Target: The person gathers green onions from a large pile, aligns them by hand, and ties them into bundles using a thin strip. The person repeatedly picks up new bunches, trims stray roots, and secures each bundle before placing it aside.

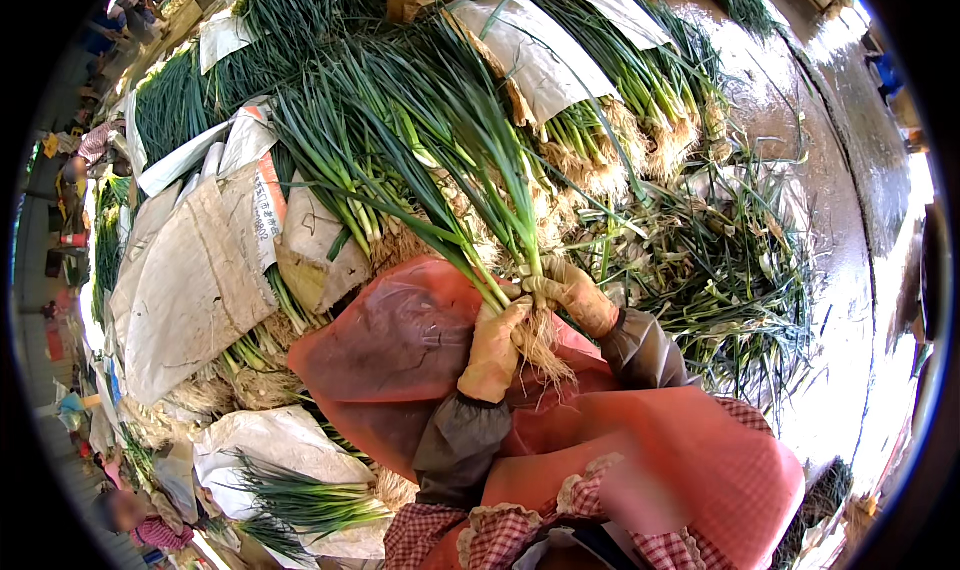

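Observation:
Gloved in yellowish rubber, my left hand [492, 356] grips the lower stems of a few green onions [486, 276] over my lap. My right hand [576, 294], in a matching glove, has its fingers closed around the white base of another green onion stalk [529, 232], close beside the left. Pale stringy roots [546, 348] hang below both hands. The long green leaves fan up and away from me, overlapping a large pile of green onions [337, 134]. A red plastic apron [390, 345] covers my knees beneath the hands.
Trimmed leaves and scraps [720, 270] heap at the right, beside a wet floor [832, 157]. Woven sacks [187, 285] cover bundles at the left. A small bunch of green onions [322, 495] lies on a white sack. Other people [161, 517] sit along the far left.

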Available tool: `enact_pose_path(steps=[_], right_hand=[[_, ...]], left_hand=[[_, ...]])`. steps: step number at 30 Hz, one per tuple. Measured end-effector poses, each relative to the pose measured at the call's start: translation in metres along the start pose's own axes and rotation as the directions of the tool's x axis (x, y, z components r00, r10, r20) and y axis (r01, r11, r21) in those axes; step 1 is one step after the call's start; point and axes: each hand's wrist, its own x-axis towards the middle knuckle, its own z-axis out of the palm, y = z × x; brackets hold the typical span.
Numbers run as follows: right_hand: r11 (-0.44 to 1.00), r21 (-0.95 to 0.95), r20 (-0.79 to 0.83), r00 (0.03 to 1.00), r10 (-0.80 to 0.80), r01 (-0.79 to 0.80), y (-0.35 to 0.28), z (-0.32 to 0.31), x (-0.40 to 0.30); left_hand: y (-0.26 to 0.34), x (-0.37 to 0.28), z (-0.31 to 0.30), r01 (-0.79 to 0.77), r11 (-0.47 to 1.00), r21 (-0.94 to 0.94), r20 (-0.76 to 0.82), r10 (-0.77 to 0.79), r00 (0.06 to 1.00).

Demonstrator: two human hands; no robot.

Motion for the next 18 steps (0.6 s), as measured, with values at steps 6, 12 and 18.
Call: enact_pose_path(steps=[6,12,18], right_hand=[[0.992,0.0,-0.1,0.988,-0.122,0.122,0.011,0.004,-0.024],[0.897,-0.269,-0.566,0.696,-0.442,0.351,-0.028,-0.04,-0.064],[0.882,-0.47,-0.643,0.688,-0.338,-0.006,-0.015,-0.143,-0.083]], left_hand=[[-0.007,0.0,0.003,0.031,0.997,0.074,-0.017,-0.03,0.999],[-0.009,0.0,-0.006,-0.065,0.998,0.013,-0.204,0.067,0.977],[-0.014,0.004,-0.012,-0.07,0.994,-0.084,-0.025,0.068,0.997]])
